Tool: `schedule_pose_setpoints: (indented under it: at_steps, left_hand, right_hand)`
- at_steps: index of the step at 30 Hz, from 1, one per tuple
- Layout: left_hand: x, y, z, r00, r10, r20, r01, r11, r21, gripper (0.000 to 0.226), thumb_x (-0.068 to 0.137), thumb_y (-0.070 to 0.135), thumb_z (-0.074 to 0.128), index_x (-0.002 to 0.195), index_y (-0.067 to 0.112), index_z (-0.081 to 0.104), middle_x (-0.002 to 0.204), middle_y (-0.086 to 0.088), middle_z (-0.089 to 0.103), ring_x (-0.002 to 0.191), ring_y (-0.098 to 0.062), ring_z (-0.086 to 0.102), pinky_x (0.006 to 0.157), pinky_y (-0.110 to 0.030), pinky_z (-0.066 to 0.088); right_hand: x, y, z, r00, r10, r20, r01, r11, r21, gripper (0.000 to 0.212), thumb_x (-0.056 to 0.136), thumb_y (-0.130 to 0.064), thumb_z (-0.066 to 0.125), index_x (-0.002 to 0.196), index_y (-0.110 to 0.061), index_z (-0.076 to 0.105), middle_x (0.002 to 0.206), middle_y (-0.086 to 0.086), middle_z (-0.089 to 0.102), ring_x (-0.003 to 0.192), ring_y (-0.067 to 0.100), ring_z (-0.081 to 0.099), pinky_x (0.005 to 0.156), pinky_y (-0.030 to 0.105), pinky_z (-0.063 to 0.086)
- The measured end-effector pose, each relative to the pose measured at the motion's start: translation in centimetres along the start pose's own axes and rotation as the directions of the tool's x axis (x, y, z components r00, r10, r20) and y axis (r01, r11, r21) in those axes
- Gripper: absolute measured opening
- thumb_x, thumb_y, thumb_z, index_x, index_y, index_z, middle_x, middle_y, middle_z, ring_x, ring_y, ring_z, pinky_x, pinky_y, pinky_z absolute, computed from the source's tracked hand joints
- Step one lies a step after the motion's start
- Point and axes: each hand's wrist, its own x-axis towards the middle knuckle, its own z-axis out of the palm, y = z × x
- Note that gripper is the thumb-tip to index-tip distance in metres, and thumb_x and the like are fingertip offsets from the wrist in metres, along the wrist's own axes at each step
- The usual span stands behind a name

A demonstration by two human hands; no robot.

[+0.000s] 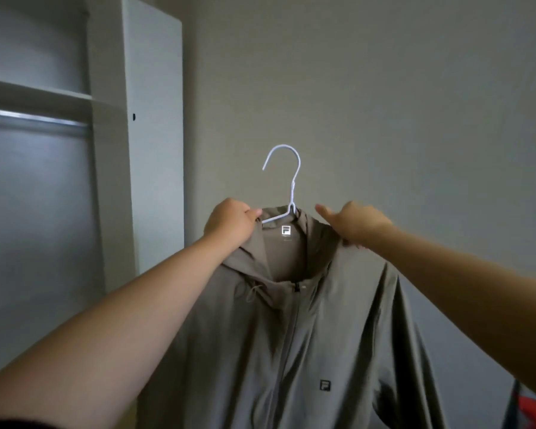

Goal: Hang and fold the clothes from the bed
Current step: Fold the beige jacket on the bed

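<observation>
Hooded jacket (291, 351), the grey-brown zip-up: where is it just now? asks the first.

Up in the air before a bare wall (384, 88), answers the second, already draped on a white wire hanger (292, 193) and hanging zipped, front toward the person.

And the hands?

The left hand (229, 224) has its fingers curled tight round the collar edge where the hanger's arm comes out. The right hand (356, 224) pinches the cloth at the other shoulder from beneath, with one finger stretched loose toward the hanger's neck.

Why hold it by both shoulders and not by the hook?

I'd say to seat the shoulders evenly on the wire. The fabric looks thin and slippery, and a grip at each end keeps it from sliding off one side. It also leaves the hook standing free above, ready to catch.

Catch on what?

Likely the metal rail (34, 119) inside the open wardrobe (155, 134), off to the left and higher. The jacket is well apart from it, so the hanging itself is not yet done.
</observation>
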Motion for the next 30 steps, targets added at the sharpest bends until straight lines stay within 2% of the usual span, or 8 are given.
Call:
schedule_pose_setpoints:
  at_steps: [5,11,15,19,21,25,28,30]
  left_hand:
    - [-0.1,-1.4,-0.6,1.0,-0.012,-0.02,0.011,0.999,-0.039,0.048,0.094,0.033,0.055,0.053,0.011,0.042,0.058,-0.01,0.045,0.065,-0.027,0.046,0.056,-0.03,0.028]
    - [-0.5,-2.5,-1.5,1.0,0.025,0.008,-0.024,0.989,-0.145,0.052,0.077,0.053,0.067,0.054,0.016,0.038,0.047,0.003,0.035,0.049,-0.017,0.036,0.053,-0.028,0.024]
    - [-0.4,-2.7,-1.8,0.999,0.05,0.008,-0.05,0.998,-0.025,0.047,0.078,0.046,0.072,0.053,0.013,0.05,0.047,0.004,0.042,0.049,-0.016,0.043,0.048,-0.027,0.025]
    - [-0.5,-2.5,-1.5,0.993,0.073,-0.092,-0.075,0.997,-0.024,0.048,0.078,0.039,0.073,0.05,0.012,0.045,0.046,0.003,0.038,0.05,-0.018,0.04,0.049,-0.027,0.025]
    - [-0.7,-3.0,-1.1,0.988,0.084,-0.127,-0.089,0.996,-0.033,0.048,0.078,0.036,0.073,0.052,0.011,0.042,0.046,0.002,0.035,0.05,-0.019,0.037,0.05,-0.028,0.024]
    - [-0.7,-3.4,-0.5,0.98,0.113,-0.165,-0.134,0.983,-0.124,0.042,0.077,0.029,0.074,0.059,0.002,0.048,0.053,-0.002,0.035,0.054,-0.02,0.035,0.053,-0.029,0.024]
    - [-0.3,-2.4,-0.4,0.976,0.148,-0.158,-0.176,0.967,-0.183,0.034,0.076,0.026,0.075,0.062,0.001,0.056,0.053,-0.001,0.04,0.055,-0.017,0.038,0.054,-0.028,0.026]
    - [-0.2,-1.6,-0.2,0.976,0.172,-0.135,-0.195,0.964,-0.182,0.025,0.076,0.026,0.075,0.061,0.014,0.06,0.053,0.006,0.047,0.056,-0.014,0.045,0.054,-0.025,0.031]
  right_hand:
    - [-1.3,-0.2,2.6,0.869,-0.002,0.496,-0.277,0.827,0.49,0.042,0.093,-0.04,0.056,0.079,-0.001,0.058,0.051,0.009,0.065,0.041,0.017,0.063,0.04,0.023,0.051]
    - [0.3,-0.9,0.9,0.995,0.004,-0.101,0.033,0.932,0.362,0.032,0.083,-0.02,0.054,0.054,-0.006,0.053,0.042,0.007,0.053,0.043,0.025,0.052,0.041,0.022,0.039]
    - [0.8,-1.3,-1.6,0.805,-0.116,-0.582,0.234,0.963,0.131,0.024,0.071,-0.009,0.053,0.056,-0.012,0.035,0.055,0.007,0.042,0.056,0.03,0.044,0.049,0.028,0.031]
    - [0.4,-1.8,-1.5,0.98,-0.187,0.072,0.196,0.969,-0.148,0.015,0.082,-0.008,0.054,0.068,-0.005,0.052,0.059,0.009,0.052,0.047,0.024,0.05,0.046,0.025,0.041]
    - [0.1,-0.8,-2.2,0.917,-0.18,0.355,0.171,0.984,0.057,0.023,0.085,-0.008,0.053,0.062,-0.005,0.05,0.049,0.007,0.049,0.035,0.017,0.045,0.041,0.021,0.039]
    - [-0.1,0.8,-2.5,0.926,-0.355,0.126,0.222,0.785,0.578,0.021,0.091,-0.009,0.053,0.071,-0.007,0.058,0.07,0.008,0.057,0.063,0.019,0.055,0.057,0.027,0.045]
    - [-0.2,0.8,-1.9,0.898,-0.439,0.016,0.396,0.825,0.404,0.016,0.095,-0.024,0.056,0.089,-0.012,0.064,0.089,0.001,0.062,0.086,0.013,0.054,0.075,0.024,0.04]
    - [-0.3,0.7,-1.2,0.871,-0.48,0.106,0.44,0.857,0.268,0.028,0.094,-0.024,0.057,0.068,-0.015,0.056,0.07,-0.001,0.054,0.076,0.015,0.048,0.063,0.022,0.036]
